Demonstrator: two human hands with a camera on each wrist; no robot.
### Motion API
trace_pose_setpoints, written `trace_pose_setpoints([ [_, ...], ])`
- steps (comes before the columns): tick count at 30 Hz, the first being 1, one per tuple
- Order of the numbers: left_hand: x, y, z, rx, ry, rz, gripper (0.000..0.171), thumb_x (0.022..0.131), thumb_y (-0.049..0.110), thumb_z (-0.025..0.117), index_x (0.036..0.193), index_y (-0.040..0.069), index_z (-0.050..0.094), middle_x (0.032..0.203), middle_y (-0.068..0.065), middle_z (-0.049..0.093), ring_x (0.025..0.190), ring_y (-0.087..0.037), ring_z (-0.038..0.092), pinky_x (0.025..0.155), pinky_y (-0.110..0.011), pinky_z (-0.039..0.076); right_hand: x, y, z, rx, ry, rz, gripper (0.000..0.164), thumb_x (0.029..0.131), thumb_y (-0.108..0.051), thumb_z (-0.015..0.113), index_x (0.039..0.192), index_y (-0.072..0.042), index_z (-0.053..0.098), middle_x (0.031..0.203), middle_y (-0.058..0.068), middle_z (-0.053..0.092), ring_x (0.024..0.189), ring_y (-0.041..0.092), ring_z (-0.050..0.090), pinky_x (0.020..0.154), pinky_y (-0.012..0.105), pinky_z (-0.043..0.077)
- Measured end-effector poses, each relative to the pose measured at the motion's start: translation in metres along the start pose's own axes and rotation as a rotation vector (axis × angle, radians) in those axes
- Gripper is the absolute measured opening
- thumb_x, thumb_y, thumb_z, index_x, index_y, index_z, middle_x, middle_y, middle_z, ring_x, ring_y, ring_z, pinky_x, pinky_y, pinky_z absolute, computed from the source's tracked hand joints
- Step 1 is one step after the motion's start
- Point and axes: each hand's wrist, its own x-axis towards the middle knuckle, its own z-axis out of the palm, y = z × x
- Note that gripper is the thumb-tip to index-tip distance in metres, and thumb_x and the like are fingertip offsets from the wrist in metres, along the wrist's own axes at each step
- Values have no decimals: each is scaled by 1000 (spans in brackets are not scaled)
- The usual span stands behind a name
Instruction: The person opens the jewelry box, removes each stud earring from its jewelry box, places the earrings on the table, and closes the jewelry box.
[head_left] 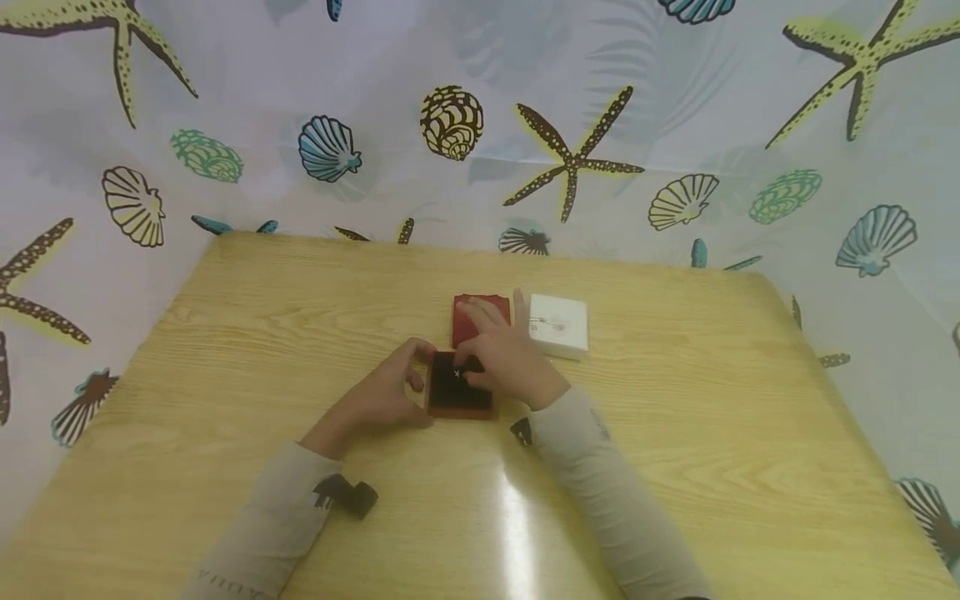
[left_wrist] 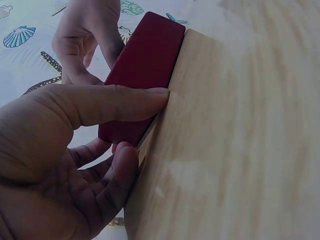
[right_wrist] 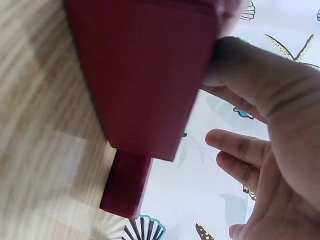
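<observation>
A small red jewelry box (head_left: 460, 413) with a black insert lies on the table, and a tiny silvery star-like piece (head_left: 457, 374) shows on the black. My left hand (head_left: 382, 392) grips the box from its left side. Its thumb (left_wrist: 125, 103) presses the near wall, and its other fingers reach round to the far corner. The right hand (head_left: 510, 358) bends over the box, thumb and index finger at the insert beside the silvery piece. Whether they pinch it cannot be made out. In the right wrist view, the box's red wall (right_wrist: 145, 75) hides those fingertips.
Just behind the box lies a red lid (head_left: 465, 325), partly under the right hand's fingers. Right of it stands a white box (head_left: 562, 325) with a faint design on top. The wooden table (head_left: 300, 292) meets a shell-patterned cloth (head_left: 397, 175) at its back and sides.
</observation>
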Motion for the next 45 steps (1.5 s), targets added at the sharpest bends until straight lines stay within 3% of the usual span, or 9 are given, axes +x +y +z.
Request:
trace_pose_setpoints([
  [12,0,1,-2,-4,-25,-11,86,71,7,87,141,12,37,147,-9,43,113,-29,57,86,-36,49,5,-5,11,-48,-13,5,14,79,-30,84,92,-25,79,154,8,46,150,26,32,117,72,-1],
  [23,-1,4,-1,9,-25,-20,87,70,8,87,141,12,38,145,-9,45,111,-28,57,86,-36,49,6,-6,14,-39,28,45,16,77,-33,86,86,-22,80,149,6,52,147,26,37,118,70,1],
  [38,-1,4,-2,-4,-19,-13,86,69,7,87,140,12,38,145,-9,46,111,-28,57,83,-34,48,8,-7,13,-86,2,0,10,80,-31,82,82,-22,79,148,7,53,145,25,39,118,71,1],
  [45,-1,3,-1,-9,-20,-6,88,68,6,87,141,11,38,146,-10,45,111,-28,57,84,-35,48,7,-1,17,-30,38,-37,4,82,-24,77,80,-20,76,147,8,54,144,25,41,118,71,3],
])
